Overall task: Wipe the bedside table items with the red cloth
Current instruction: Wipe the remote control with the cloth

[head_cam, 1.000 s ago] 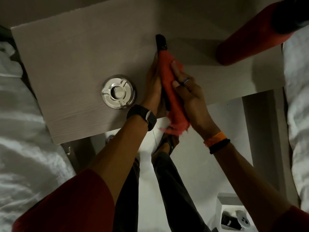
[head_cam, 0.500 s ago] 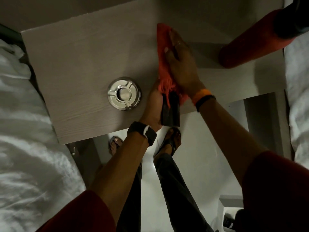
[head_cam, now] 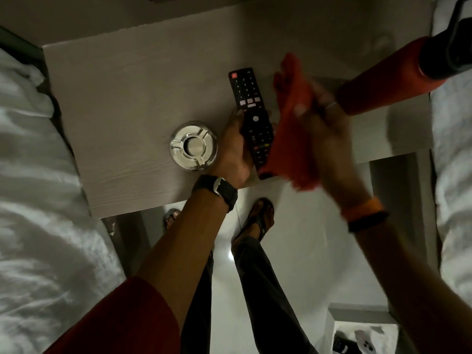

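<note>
A black TV remote (head_cam: pixel 249 108) lies face up over the pale wooden bedside table (head_cam: pixel 127 98), its buttons showing. My left hand (head_cam: pixel 233 149) grips its lower end from the left side. My right hand (head_cam: pixel 329 139), blurred with motion, holds the red cloth (head_cam: pixel 291 123) just to the right of the remote; the cloth's edge overlaps the remote's lower right corner. A round metal ashtray (head_cam: pixel 193 146) sits on the table just left of my left hand.
A tall red bottle with a black cap (head_cam: pixel 398 77) stands at the table's right end, close to my right hand. White bedding (head_cam: pixel 38 226) lies on both sides. A white bin (head_cam: pixel 362 335) is on the floor at lower right.
My right hand has pulled the red cloth off the remote toward the right, uncovering its button face. The left hand still holds the remote's lower end.
</note>
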Demonstrator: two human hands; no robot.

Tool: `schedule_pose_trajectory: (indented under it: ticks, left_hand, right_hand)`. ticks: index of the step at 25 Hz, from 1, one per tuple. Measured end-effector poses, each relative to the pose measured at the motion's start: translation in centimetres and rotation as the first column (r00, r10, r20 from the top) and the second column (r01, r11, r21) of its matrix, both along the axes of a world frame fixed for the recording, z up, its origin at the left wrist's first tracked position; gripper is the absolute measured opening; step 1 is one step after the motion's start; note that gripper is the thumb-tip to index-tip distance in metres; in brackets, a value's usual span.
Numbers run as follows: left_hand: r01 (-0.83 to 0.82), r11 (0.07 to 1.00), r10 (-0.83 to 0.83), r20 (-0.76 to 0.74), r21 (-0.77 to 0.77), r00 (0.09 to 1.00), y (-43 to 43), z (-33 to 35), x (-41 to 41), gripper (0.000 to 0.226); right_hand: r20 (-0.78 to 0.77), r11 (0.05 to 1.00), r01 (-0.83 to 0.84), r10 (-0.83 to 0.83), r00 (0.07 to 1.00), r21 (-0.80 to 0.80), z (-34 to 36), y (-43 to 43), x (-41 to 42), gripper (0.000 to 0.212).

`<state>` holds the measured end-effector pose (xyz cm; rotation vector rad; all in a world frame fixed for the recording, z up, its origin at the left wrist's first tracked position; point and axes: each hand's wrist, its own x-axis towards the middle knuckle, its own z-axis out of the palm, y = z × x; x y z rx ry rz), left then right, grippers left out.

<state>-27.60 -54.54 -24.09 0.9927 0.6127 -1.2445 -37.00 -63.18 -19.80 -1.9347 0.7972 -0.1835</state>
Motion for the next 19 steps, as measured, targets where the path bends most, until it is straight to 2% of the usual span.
schedule_pose_trajectory:
  ticks: [1, 3, 5, 9, 11, 13, 15, 17, 18, 19]
  left_hand:
    - [0.013, 1.000, -0.011, -0.052, 0.026, 0.999, -0.1, 0.1, -0.2, 0.054]
    - [0.005, 0.997, 0.000, -0.061, 0.077, 0.998, -0.1, 0.3, -1.0, 0.045]
    - [-0.012, 0.997, 0.014, -0.036, 0.071, 0.999, 0.2, -0.2, -1.6, 0.038]
    - [0.026, 1.000, -0.026, 0.051, 0.004, 0.998, 1.1, -1.2, -1.6, 0.036]
    - [0.110, 0.993, -0.117, 0.169, 0.049, 0.979, 1.5, -1.7, -1.9, 0.033]
    - [0.132, 0.979, -0.173, 0.286, 0.157, 0.942, 1.3, -2.1, -2.2, 0.028]
    - [0.059, 0.953, -0.192, 0.441, 0.298, 0.877, 1.0, -2.4, -1.7, 0.019]
    - [0.011, 0.921, -0.254, 0.581, 0.389, 0.774, 0.8, -2.8, -0.7, 0.018]
    - [0.006, 0.912, -0.284, 0.620, 0.411, 0.731, 0.8, -2.9, -0.3, 0.021]
    - [0.009, 0.901, -0.315, 0.641, 0.433, 0.700, 0.7, -3.1, -0.1, 0.022]
  right_hand:
    - [-0.050, 0.999, -0.038, 0.038, 0.998, -0.004, -0.8, 1.3, -0.4, 0.048]
    - [-0.190, 0.967, -0.174, 0.138, 0.972, -0.189, -3.4, 3.0, -1.1, 0.048]
    - [-0.199, 0.935, -0.195, 0.139, 0.970, -0.297, -5.2, 2.8, 0.5, 0.045]
    - [-0.245, 0.924, -0.230, 0.158, 0.957, -0.306, -7.6, -2.9, 5.6, 0.041]
    - [-0.166, 0.977, -0.098, 0.066, 0.984, -0.189, -7.5, -5.1, 7.1, 0.037]
    - [-0.018, 0.988, 0.143, -0.144, 0.989, -0.066, -6.7, -6.8, 6.7, 0.032]
    - [0.065, 0.963, 0.255, -0.250, 0.966, -0.084, -6.7, -8.2, 5.3, 0.033]
    - [-0.012, 0.977, 0.134, -0.137, 0.990, -0.164, -7.5, -8.1, 4.4, 0.038]
    - [-0.139, 0.975, -0.022, -0.009, 0.990, -0.220, -8.2, -7.6, 4.3, 0.041]
    - [-0.290, 0.934, -0.228, 0.145, 0.946, -0.276, -9.1, -6.7, 4.0, 0.044]
